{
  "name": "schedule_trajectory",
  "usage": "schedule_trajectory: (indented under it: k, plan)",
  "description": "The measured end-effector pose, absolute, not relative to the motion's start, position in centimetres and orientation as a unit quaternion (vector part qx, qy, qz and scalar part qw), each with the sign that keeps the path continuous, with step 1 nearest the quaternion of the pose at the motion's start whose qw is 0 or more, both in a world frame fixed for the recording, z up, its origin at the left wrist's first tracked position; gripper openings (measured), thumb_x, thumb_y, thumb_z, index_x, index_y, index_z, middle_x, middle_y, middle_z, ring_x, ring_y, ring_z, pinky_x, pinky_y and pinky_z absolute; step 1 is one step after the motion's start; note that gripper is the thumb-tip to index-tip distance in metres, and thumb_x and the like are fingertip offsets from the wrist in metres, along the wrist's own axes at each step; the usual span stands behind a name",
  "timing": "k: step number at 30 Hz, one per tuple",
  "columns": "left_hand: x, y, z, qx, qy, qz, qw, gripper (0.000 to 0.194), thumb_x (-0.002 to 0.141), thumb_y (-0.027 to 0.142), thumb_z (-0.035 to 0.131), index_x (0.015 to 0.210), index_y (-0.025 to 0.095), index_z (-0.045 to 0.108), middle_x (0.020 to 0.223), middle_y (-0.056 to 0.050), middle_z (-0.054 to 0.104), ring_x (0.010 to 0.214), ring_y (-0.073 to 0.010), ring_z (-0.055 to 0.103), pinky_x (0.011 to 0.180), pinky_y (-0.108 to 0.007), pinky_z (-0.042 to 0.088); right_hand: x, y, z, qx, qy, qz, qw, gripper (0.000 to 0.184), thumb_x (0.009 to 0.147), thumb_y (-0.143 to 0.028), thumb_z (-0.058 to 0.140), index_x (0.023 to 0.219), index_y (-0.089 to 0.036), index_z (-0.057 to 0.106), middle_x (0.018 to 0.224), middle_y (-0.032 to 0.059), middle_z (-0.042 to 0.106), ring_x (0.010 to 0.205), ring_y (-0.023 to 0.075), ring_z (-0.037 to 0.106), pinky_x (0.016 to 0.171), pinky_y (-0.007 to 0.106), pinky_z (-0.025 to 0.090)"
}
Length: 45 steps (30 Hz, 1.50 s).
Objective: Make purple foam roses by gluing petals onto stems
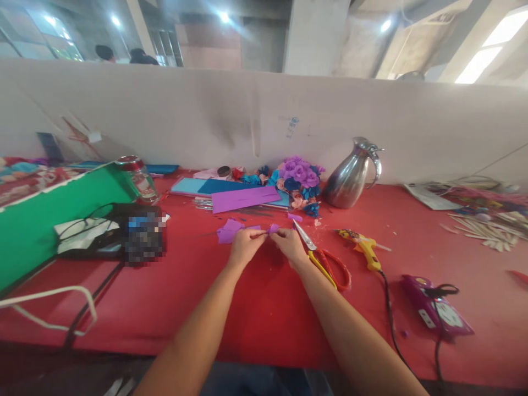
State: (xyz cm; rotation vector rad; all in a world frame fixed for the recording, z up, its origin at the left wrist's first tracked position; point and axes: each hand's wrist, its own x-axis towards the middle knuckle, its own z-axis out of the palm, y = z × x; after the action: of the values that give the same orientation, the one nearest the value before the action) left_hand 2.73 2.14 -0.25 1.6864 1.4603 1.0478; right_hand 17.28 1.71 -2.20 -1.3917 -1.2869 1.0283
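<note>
My left hand point(246, 247) and my right hand point(290, 246) meet over the middle of the red table, fingertips pinched together. Between them shows a small purple paper piece point(273, 227); its exact shape is too small to make out. Just beyond my left hand lie cut purple paper pieces point(230, 231). Scissors point(323, 265) with red and yellow handles rest partly open close to my right hand. Behind the hands, a purple paper sheet point(245, 198) lies over blue sheets point(187, 186). A bunch of paper flowers point(300, 175) in purple, blue and pink stands farther back.
On the right are a yellow glue gun point(365, 248) with its cord, a purple power strip point(437, 308) and wooden sticks point(490, 228). A steel jug point(350, 176) stands by the partition point(165, 115). Leftward are a glass jar point(140, 181), a green board point(70, 225) and a black bag point(111, 253).
</note>
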Motion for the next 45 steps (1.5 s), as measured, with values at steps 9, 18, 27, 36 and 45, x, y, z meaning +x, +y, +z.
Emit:
schedule_trajectory:
  k: [9,18,27,36,45]
  plan:
    - [2.9,2.4,-0.6,0.561,0.584,0.463,0.361,0.014,0.068,0.027,0.064,0.069,0.017,0.074,0.071,-0.003,0.074,0.073,-0.0206,0.065,0.067,-0.028,0.044,17.2,2.0,-2.4,-0.597,-0.534,0.381,0.462,0.025,0.067,-0.039,0.054,0.053,-0.019,0.047,0.048,-0.0064,0.038,0.049,0.0092,0.035,0.047,0.022,0.023]
    - [1.9,2.7,0.3,0.39,0.561,0.52,0.513,0.025,0.055,0.037,0.07,0.069,0.016,0.068,0.042,0.007,0.046,0.037,-0.0041,0.025,0.044,-0.023,0.014,17.4,2.3,-2.9,-0.642,-0.51,0.347,0.455,0.014,0.067,-0.027,0.052,0.059,-0.018,0.059,0.045,-0.0036,0.051,0.044,0.012,0.046,0.045,0.022,0.03]
    - [2.1,2.4,0.6,0.419,0.506,0.534,0.532,0.025,0.06,0.039,0.066,0.072,0.016,0.065,0.064,-0.002,0.07,0.036,-0.003,0.021,0.043,-0.024,0.011,17.0,1.2,-1.0,-0.569,-0.48,0.383,0.547,0.02,0.073,-0.034,0.053,0.08,-0.018,0.063,0.073,0.0037,0.066,0.059,0.0137,0.056,0.052,0.023,0.041]
    - [2.1,2.7,-0.4,0.486,0.495,0.529,0.489,0.026,0.058,0.026,0.071,0.083,0.018,0.067,0.076,-0.002,0.07,0.072,-0.0156,0.062,0.07,-0.026,0.043,16.3,0.2,0.4,-0.484,-0.38,0.571,0.543,0.026,0.062,-0.04,0.068,0.068,-0.016,0.059,0.065,0.0014,0.065,0.047,0.0076,0.053,0.039,0.017,0.032]
    - [2.2,2.4,0.3,0.518,0.472,0.516,0.493,0.015,0.06,0.02,0.065,0.075,0.018,0.067,0.071,0.0,0.068,0.07,-0.0147,0.061,0.072,-0.025,0.044,16.5,0.1,0.5,-0.485,-0.393,0.564,0.54,0.023,0.059,-0.036,0.068,0.069,-0.017,0.059,0.051,-0.0053,0.055,0.042,0.0061,0.046,0.04,0.018,0.03]
